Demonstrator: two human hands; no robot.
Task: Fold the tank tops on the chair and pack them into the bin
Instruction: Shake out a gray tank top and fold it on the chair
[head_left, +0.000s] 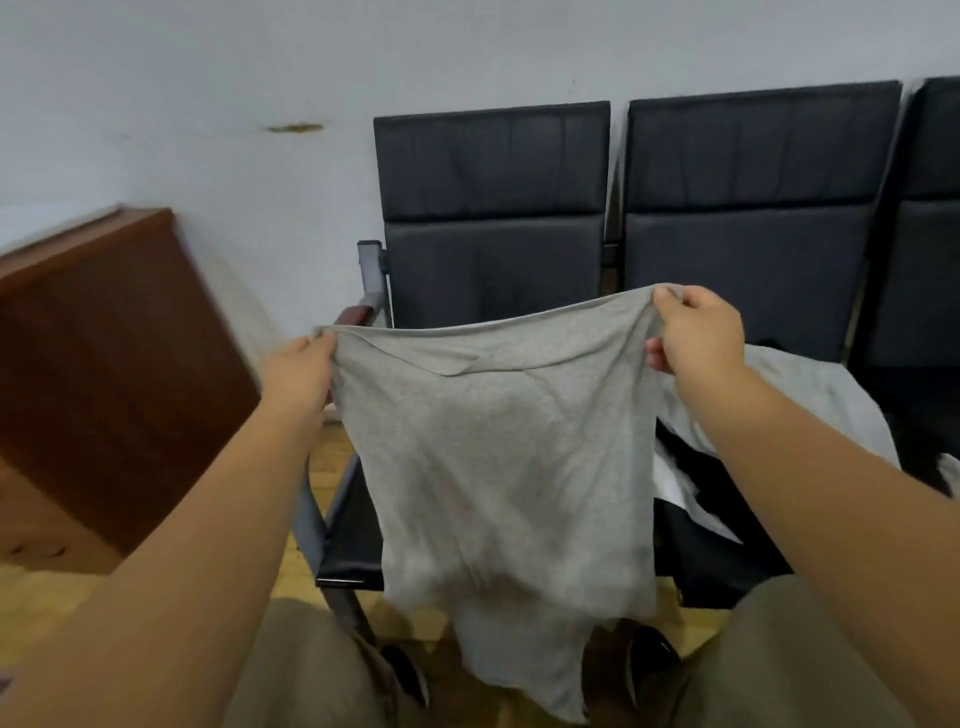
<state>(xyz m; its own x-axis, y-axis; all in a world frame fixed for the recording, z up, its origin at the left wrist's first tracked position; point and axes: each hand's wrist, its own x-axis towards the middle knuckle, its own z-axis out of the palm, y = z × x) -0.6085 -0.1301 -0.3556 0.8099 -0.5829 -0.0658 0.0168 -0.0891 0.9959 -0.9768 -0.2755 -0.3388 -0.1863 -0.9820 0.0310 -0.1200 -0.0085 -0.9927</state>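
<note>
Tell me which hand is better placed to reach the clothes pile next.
Probably the right hand: the clothes pile lies right beside it; the left hand is across the tank top.

Both arms reach forward, well apart. The left hand (304, 371) and right hand (696, 335) each pinch a corner of the top (498, 457), fingers curled.

Head-worn camera, facing forward-down, close above chair (493, 208)

no legible text, labels, brand marks, numbers or signs anywhere in the head view; fabric, seating, wall and wooden furniture surfaces all read plain; motion blur at the left edge leaves fine detail there unresolved
</note>
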